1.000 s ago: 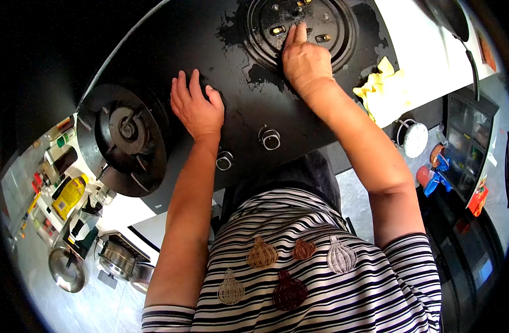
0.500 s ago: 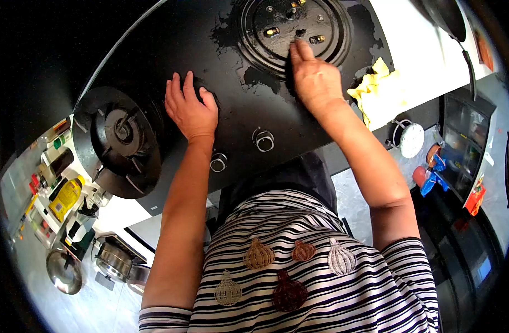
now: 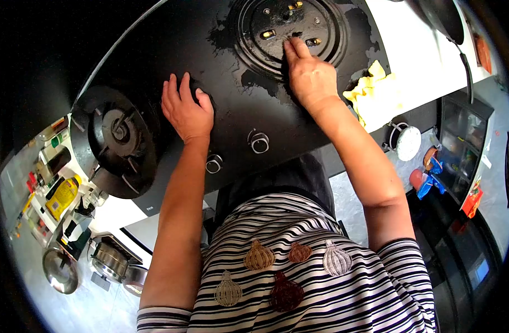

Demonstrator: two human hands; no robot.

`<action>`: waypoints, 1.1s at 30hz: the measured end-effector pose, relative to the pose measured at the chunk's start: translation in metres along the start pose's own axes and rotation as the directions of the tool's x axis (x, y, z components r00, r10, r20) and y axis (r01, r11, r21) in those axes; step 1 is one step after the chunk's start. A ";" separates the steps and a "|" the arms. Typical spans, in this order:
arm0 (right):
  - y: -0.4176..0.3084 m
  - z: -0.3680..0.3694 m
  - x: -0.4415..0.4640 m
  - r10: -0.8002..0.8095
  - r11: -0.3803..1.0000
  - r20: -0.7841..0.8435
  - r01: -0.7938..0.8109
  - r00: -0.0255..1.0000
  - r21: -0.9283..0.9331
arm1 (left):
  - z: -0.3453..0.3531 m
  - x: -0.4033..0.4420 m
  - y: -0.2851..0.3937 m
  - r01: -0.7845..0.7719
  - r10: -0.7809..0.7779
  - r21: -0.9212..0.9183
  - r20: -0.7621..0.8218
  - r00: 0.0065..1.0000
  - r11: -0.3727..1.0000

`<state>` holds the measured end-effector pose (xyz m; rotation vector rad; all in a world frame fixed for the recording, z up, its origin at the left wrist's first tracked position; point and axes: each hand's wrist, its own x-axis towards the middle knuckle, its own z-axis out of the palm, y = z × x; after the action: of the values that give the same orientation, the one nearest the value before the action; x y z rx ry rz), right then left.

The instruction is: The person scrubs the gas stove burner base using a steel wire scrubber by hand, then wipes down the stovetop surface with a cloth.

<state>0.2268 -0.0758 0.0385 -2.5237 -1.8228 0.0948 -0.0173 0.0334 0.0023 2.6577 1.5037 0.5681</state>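
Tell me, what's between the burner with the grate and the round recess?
In the head view, the left hand is between the burner and recess; toward the recess, bare hob with wet-looking patches.

Count, cooktop (image 3: 232, 125): 1. Hands over it: 2, one left hand (image 3: 189, 115), one right hand (image 3: 313, 82). Control knobs (image 3: 259, 144), near edge: 2. Grated burner (image 3: 120, 132), left edge: 1. Round recess (image 3: 290, 26), toward far right corner: 1, containing 3 brass-coloured fittings (image 3: 268, 34). Yellow cloth (image 3: 375, 97), right edge: 1. Shirt motifs (image 3: 286, 293): 5.
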 end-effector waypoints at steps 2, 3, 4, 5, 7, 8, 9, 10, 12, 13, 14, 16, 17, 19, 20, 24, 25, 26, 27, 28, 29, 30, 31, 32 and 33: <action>0.006 -0.008 -0.015 0.109 0.994 0.067 -0.108 0.992 -0.017 | -0.001 -0.001 0.000 0.005 -0.005 -0.010 0.005 1.000 1.000; 0.014 -0.011 -0.021 0.112 0.989 0.076 -0.119 0.991 0.090 | -0.001 -0.001 0.000 0.007 -0.007 -0.016 0.000 1.000 1.000; 0.025 -0.015 -0.026 0.101 0.959 0.019 -0.102 0.995 0.265 | -0.001 -0.001 0.000 0.008 -0.008 -0.003 0.007 1.000 1.000; 0.036 -0.018 -0.031 0.098 0.900 -0.036 -0.073 0.995 0.429 | -0.002 -0.001 0.001 0.010 -0.010 0.008 0.016 1.000 1.000; 0.057 -0.021 -0.035 0.290 0.744 -0.039 -0.200 0.956 0.637 | -0.003 -0.001 0.002 0.003 -0.003 -0.016 0.000 1.000 1.000; 0.069 -0.027 -0.036 0.375 0.487 0.206 -0.381 0.904 0.786 | -0.002 -0.001 0.002 0.012 -0.011 -0.004 0.002 1.000 1.000; 0.086 -0.017 -0.037 0.374 0.236 0.208 -0.309 0.904 0.921 | -0.002 -0.002 0.002 0.020 -0.020 0.010 0.008 1.000 1.000; 0.100 -0.025 -0.033 0.410 0.049 0.306 -0.356 0.859 0.933 | -0.003 -0.001 0.003 0.027 -0.027 0.009 0.019 0.999 1.000; 0.124 -0.037 -0.032 0.382 -0.295 0.454 -0.360 0.805 0.885 | -0.002 -0.001 0.002 0.028 -0.028 0.003 0.013 1.000 1.000; 0.136 -0.038 -0.031 0.394 -0.319 0.465 -0.357 0.792 0.878 | -0.004 -0.001 0.003 0.024 -0.024 0.010 0.009 1.000 1.000; 0.146 -0.038 -0.031 0.421 -0.266 0.453 -0.371 0.785 0.890 | -0.005 0.000 0.004 0.028 -0.028 0.005 0.012 1.000 1.000; 0.156 -0.040 -0.023 0.441 -0.206 0.429 -0.376 0.788 0.903 | -0.005 0.001 0.004 0.035 -0.035 0.006 0.000 0.999 0.999; 0.158 -0.040 -0.019 0.433 -0.109 0.370 -0.360 0.822 0.927 | -0.006 0.000 0.004 0.033 -0.033 0.005 0.003 0.999 0.999; 0.160 -0.033 -0.011 0.356 0.071 0.323 -0.370 0.877 0.926 | -0.005 0.000 0.004 0.036 -0.036 0.009 -0.005 0.999 0.999; 0.158 -0.024 -0.009 0.328 0.409 0.109 -0.245 0.938 0.879 | -0.005 0.000 0.004 0.036 -0.036 0.010 -0.008 0.999 0.999; 0.125 -0.011 -0.003 0.321 0.849 -0.130 -0.224 0.938 0.478 | -0.005 -0.001 0.005 0.029 -0.025 0.103 -0.039 0.999 0.994; 0.120 -0.007 -0.001 0.335 0.811 -0.129 -0.216 0.934 0.544 | -0.004 -0.002 0.006 0.042 -0.038 0.113 -0.042 0.998 0.993; 0.115 -0.004 -0.002 0.353 0.756 -0.107 -0.217 0.929 0.617 | -0.004 -0.003 0.005 0.041 -0.039 0.133 -0.016 0.999 0.990; 0.113 -0.007 -0.001 0.337 0.757 -0.109 -0.200 0.935 0.622 | -0.006 -0.003 0.006 0.038 -0.039 0.155 0.007 0.999 0.987; 0.113 -0.010 0.000 0.298 0.731 -0.149 -0.125 0.943 0.671 | -0.006 -0.004 0.009 0.053 -0.065 0.224 0.043 0.997 0.973; 0.113 -0.014 0.004 0.257 0.700 -0.193 -0.045 0.947 0.713 | -0.005 -0.005 0.012 0.073 -0.082 0.234 0.029 0.996 0.969; 0.114 -0.017 0.007 0.252 0.687 -0.156 -0.063 0.955 0.724 | -0.003 -0.007 0.016 0.110 -0.118 0.216 0.022 0.993 0.970; 0.120 -0.017 0.011 0.231 0.688 -0.160 -0.044 0.960 0.724 | -0.001 -0.010 0.019 0.145 -0.151 0.195 0.018 0.988 0.970; 0.127 -0.016 0.014 0.114 0.833 -0.232 0.034 0.966 0.552 | 0.000 -0.014 0.022 0.187 -0.195 0.175 0.030 0.980 0.967; 0.131 -0.017 0.018 -0.015 0.930 -0.281 0.117 0.960 0.348 | 0.001 -0.018 0.026 0.207 -0.213 0.177 0.020 0.977 0.962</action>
<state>0.3576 -0.0993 0.0477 -2.1031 -1.6095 0.0682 -0.0041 0.0045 0.0013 2.5629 1.8738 0.3858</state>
